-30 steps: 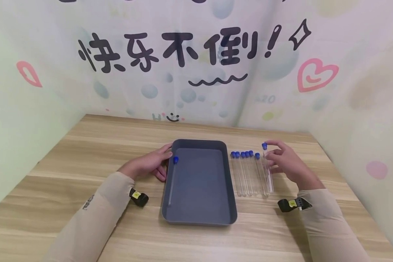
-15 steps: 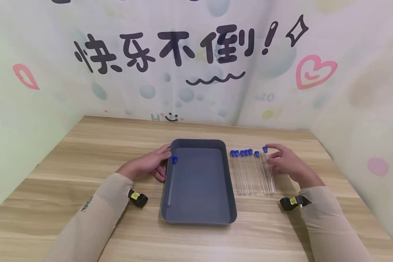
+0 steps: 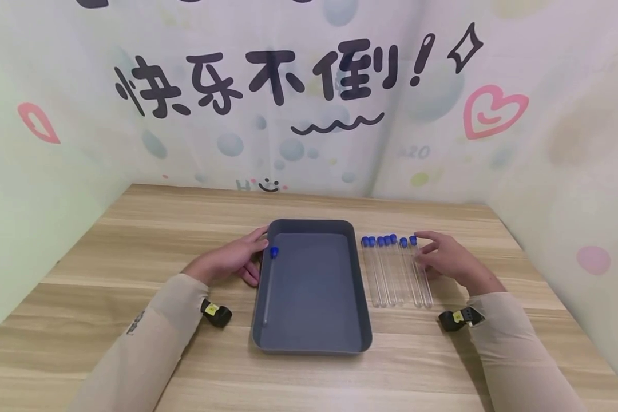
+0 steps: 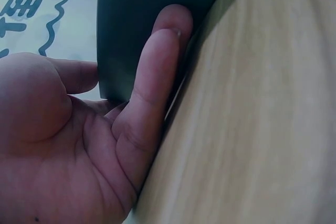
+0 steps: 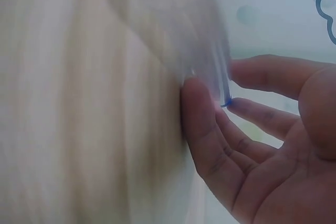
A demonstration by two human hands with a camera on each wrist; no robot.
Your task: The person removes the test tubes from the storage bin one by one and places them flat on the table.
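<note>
In the head view my left hand (image 3: 232, 257) holds the left wall of a grey rectangular tray (image 3: 314, 342), thumb at the rim and fingers along the outside. The left wrist view shows straight fingers (image 4: 152, 77) against the tray's dark wall (image 4: 131, 3). Inside the tray, by its left wall, lies one clear test tube (image 3: 269, 292) with a blue cap. My right hand (image 3: 445, 257) pinches the rightmost capped test tube (image 3: 423, 286), index fingertip at its blue cap (image 3: 413, 240). Seen from the right wrist, thumb and fingers (image 5: 199, 103) surround blurred clear tubes (image 5: 223, 72).
Several more blue-capped test tubes (image 3: 383, 274) lie side by side in a row, between the tray and my right hand. Everything rests on a wood-grain table (image 3: 185, 366). A printed curtain (image 3: 319, 160) hangs behind its far edge and along the sides.
My right hand has lowered the tilted test tube and shifted its capped end left, closing up to the row. My left hand and the tray have stayed put.
</note>
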